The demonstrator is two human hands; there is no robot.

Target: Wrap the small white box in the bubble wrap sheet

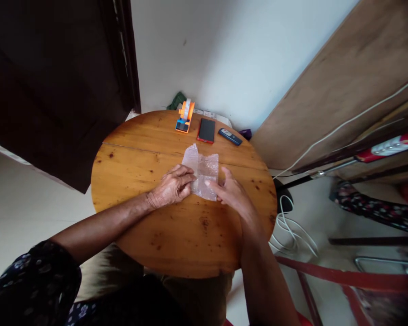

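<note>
A small sheet of clear bubble wrap point(207, 165) lies creased on the round wooden table point(177, 235), one flap standing up at its far left corner. My left hand point(173, 185) has its bent fingers closed on the left edge of the sheet. On the right side, my right hand point(233, 192) holds the near right edge, its thumb lying over the wrap and its index finger pointing away from me. The undersides of the fingers are hidden.
Toward the wall stand an orange tape dispenser point(185, 117), a phone in a red case point(206, 130) and a dark blue device point(230, 136). A dark door point(54, 81) is at the left. White cable point(289, 226) and a red chair frame point(343, 274) are at the right.
</note>
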